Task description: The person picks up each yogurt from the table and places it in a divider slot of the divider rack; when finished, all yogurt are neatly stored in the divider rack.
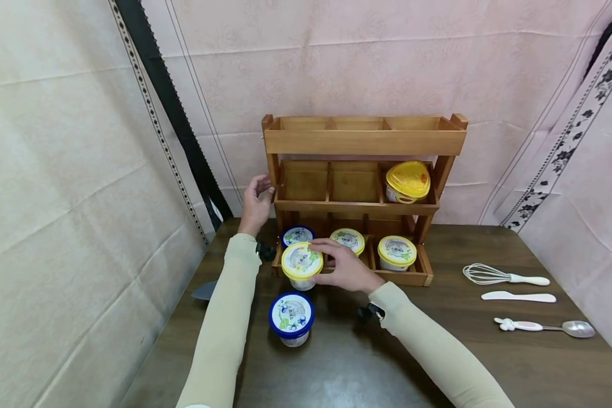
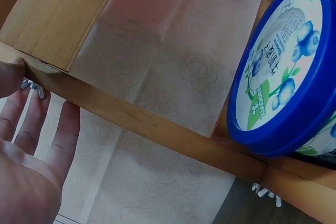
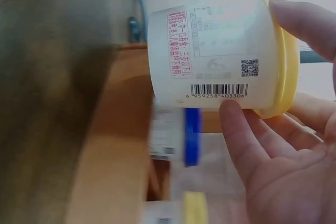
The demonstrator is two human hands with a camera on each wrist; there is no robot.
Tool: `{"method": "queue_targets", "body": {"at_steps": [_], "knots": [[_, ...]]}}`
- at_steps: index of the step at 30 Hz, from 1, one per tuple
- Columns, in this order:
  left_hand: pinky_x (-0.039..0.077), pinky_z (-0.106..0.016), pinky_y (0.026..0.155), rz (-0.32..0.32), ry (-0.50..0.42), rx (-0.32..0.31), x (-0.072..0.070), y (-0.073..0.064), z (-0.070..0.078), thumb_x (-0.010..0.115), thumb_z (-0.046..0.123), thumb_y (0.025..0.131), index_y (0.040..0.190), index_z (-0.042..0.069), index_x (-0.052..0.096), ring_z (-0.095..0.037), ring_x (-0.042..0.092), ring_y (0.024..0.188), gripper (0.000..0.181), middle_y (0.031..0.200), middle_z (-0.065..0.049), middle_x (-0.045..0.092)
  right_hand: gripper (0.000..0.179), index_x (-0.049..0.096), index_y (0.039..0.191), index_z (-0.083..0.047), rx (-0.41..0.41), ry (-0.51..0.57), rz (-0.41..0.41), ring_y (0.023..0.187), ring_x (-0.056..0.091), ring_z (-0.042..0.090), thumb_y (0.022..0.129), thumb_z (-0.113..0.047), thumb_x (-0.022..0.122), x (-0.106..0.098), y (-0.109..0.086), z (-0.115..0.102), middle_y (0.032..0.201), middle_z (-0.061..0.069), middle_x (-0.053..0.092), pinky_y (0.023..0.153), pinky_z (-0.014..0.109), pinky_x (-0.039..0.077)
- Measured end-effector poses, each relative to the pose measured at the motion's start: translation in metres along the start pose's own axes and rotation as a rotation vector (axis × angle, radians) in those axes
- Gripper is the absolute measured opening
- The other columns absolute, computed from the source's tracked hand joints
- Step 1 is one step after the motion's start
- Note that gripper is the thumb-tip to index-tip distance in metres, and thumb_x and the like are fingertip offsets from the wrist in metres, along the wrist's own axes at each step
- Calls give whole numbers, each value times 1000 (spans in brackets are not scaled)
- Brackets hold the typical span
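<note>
My right hand (image 1: 348,268) holds a white tub with a yellow lid (image 1: 302,262) by its rim and side, in front of the rack's lower left. The right wrist view shows the tub's barcode side (image 3: 218,56). My left hand (image 1: 256,205) grips the left upright of the three-tier wooden rack (image 1: 362,141), thumb on one face and fingers at the other. In the bottom tier sit a blue-lidded tub (image 2: 283,72) at left, partly hidden, and yellow-lidded tubs in the middle (image 1: 348,240) and right (image 1: 397,252). A blue-lidded tub (image 1: 291,315) stands on the table before the rack.
Another yellow-lidded tub (image 1: 408,180) leans in the middle tier's right compartment. On the table's right lie a whisk (image 1: 489,275), a white knife (image 1: 518,297) and a spoon (image 1: 545,327). A grey flat blade (image 1: 204,290) shows beside the left sleeve. Pale curtains surround the table.
</note>
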State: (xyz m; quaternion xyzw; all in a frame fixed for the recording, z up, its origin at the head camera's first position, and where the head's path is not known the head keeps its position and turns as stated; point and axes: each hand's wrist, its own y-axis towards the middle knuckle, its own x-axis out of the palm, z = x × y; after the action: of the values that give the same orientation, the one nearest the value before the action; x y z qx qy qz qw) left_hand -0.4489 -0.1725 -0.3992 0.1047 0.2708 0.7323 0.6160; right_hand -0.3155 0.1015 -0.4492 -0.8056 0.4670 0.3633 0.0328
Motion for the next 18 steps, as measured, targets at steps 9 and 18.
{"method": "queue_targets", "body": {"at_steps": [9, 18], "knots": [[43, -48, 121, 14, -5, -27, 2, 0, 1, 59, 9, 108, 144, 11, 56, -29, 58, 133, 36, 138, -13, 62, 77, 58, 152, -13, -62, 57, 89, 136, 59, 27, 85, -32, 91, -30, -2, -23, 161, 1, 48, 101, 56, 58], [40, -50, 123, 10, -10, -28, 2, -9, 26, 57, 5, 108, 145, 6, 55, -34, 57, 134, 37, 139, -19, 61, 77, 56, 153, -16, -103, 41, 194, 139, 57, 23, 86, -31, 91, -72, -4, -44, 164, -3, 45, 104, 42, 58]]}}
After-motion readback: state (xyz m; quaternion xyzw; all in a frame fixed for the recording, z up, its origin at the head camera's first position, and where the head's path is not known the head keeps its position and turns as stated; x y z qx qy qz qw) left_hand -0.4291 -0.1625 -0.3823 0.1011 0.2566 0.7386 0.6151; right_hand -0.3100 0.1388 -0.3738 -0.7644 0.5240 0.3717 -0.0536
